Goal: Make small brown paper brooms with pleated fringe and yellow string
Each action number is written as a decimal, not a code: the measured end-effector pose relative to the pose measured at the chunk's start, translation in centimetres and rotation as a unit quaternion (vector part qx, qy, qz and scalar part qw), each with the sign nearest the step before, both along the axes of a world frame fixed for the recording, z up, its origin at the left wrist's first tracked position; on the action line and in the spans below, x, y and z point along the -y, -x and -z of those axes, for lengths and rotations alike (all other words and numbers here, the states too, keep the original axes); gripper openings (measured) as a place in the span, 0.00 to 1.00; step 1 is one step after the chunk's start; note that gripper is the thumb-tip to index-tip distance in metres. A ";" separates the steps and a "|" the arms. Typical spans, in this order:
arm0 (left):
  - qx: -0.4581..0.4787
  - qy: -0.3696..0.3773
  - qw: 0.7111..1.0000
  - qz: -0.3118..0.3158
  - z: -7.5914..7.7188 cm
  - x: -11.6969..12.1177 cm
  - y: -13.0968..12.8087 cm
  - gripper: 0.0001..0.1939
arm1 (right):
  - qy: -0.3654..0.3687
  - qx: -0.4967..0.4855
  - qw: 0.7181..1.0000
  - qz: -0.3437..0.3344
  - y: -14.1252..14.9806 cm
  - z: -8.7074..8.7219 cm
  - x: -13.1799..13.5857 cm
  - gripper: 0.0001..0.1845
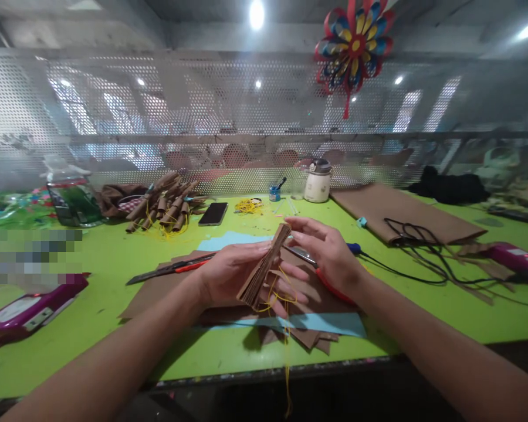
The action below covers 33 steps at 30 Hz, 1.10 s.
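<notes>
Just above the shiny green table (189, 357), the left hand (229, 272) holds a folded brown paper bundle (266, 266), likely keeping its folds together; thin yellow string (287, 351) hangs below, and the right hand (334, 252) curls by the top, its grip unclear

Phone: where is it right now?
In the head view, the phone lies left of centre on the green table, between the rolled brown pieces and the yellow string.

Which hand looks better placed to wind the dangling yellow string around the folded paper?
Probably the right hand: its fingers are by the upper end of the paper, while the left hand supports it.
</notes>
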<state>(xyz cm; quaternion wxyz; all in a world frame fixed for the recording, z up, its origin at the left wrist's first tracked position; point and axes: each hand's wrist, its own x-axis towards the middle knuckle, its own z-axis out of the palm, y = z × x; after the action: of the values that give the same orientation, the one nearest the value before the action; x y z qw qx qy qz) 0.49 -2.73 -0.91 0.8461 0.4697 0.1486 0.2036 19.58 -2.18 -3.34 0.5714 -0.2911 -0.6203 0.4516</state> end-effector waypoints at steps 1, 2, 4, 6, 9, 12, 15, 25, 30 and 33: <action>-0.002 0.004 1.000 0.007 0.1 0.0 -0.1 0.16 | -0.003 -0.008 1.000 -0.007 -0.3 -0.1 -0.2 0.18; -0.005 0.006 1.000 0.011 0.1 0.0 -0.1 0.16 | -0.002 -0.011 1.000 -0.025 -0.5 -0.2 -0.3 0.19; -0.006 0.005 1.000 0.013 0.3 0.0 -0.1 0.16 | 0.004 -0.006 0.997 -0.077 -1.0 -0.4 -0.5 0.24; -0.005 0.003 1.000 0.006 0.3 0.0 0.0 0.18 | 0.019 0.014 0.993 -0.119 -1.3 -0.6 -0.6 0.25; -0.012 0.002 1.000 0.004 0.5 -0.2 0.2 0.18 | 0.047 0.034 0.992 -0.109 -1.5 -0.8 -0.8 0.19; -0.031 0.005 0.999 0.009 0.7 -0.3 0.3 0.17 | 0.076 0.044 0.994 -0.058 -1.6 -1.0 -0.9 0.14; -0.045 0.007 0.999 -0.005 0.8 -0.4 0.4 0.18 | 0.091 0.059 0.994 -0.031 -1.6 -1.3 -0.8 0.10; -0.053 0.010 0.998 -0.038 1.1 -0.4 0.3 0.16 | 0.105 0.041 0.993 -0.022 -1.0 -1.2 -0.5 0.11; -0.112 -0.047 0.991 -0.052 0.6 -1.2 1.0 0.16 | 0.089 -0.009 0.996 -0.015 -1.3 -1.7 -0.3 0.11; -0.156 -0.144 0.975 -0.068 -0.1 -1.5 1.5 0.18 | 0.091 -0.048 0.993 -0.058 -2.2 -2.3 -0.3 0.09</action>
<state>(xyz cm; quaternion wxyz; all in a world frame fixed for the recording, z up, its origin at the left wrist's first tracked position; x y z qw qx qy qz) -1.00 -1.28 -0.78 0.7199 0.6017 0.2793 0.2042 21.80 -1.91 -1.00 0.5446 -0.2831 -0.5642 0.5523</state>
